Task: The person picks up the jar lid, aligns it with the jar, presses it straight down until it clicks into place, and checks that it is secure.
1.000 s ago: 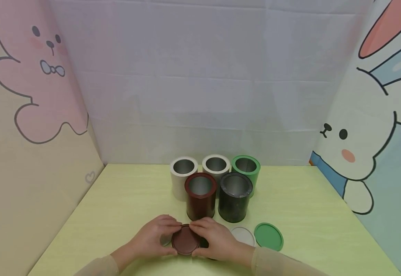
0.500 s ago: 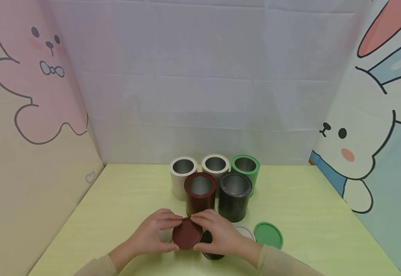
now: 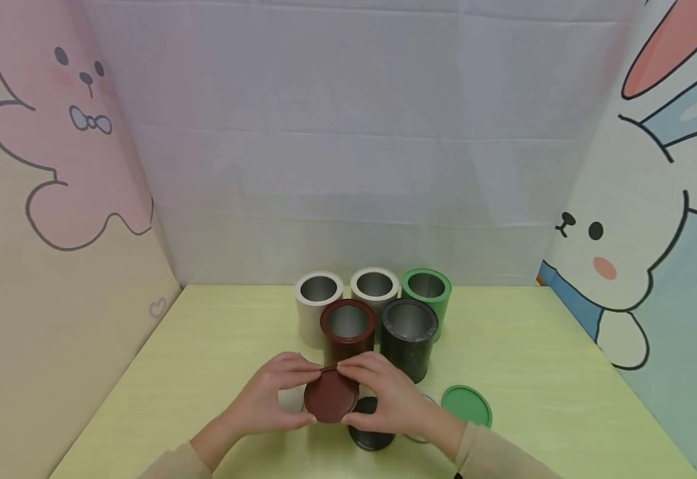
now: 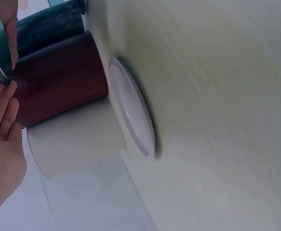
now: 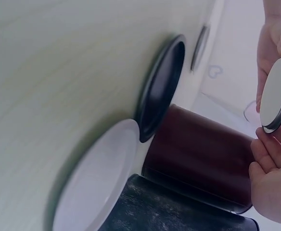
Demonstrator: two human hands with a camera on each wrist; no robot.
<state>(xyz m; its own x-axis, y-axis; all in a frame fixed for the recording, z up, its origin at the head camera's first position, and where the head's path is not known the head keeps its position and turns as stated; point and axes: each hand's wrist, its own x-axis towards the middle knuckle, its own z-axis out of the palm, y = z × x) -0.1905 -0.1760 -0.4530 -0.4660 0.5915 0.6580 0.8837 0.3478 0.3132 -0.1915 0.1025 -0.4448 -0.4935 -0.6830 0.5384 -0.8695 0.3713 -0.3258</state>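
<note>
A dark red round lid (image 3: 331, 396) is raised off the table and tilted, its inner side shining metallic in the wrist views. My left hand (image 3: 264, 398) pinches its left edge between thumb and fingers; my right hand (image 3: 389, 398) does the same on the right edge. Just behind the lid stands an uncovered dark red can (image 3: 349, 352), its lower part hidden. Below the right hand lies a black lid (image 3: 371, 439). A white lid (image 4: 132, 108) lies under the left hand, and another white lid (image 5: 99, 178) is partly covered by the right hand and wrist.
Beside the red can is an uncovered black can (image 3: 409, 346). Behind them stand a white can (image 3: 309, 320), a second white can (image 3: 374, 303) and a green can (image 3: 438, 305), all uncovered. A green lid (image 3: 466, 403) lies at right on the yellow table (image 3: 564, 399). Printed cloth walls enclose three sides.
Both hands have lifted the dark red lid, moving it forward and slightly right toward the red can. More of the black lid now shows beneath. The cans have not moved.
</note>
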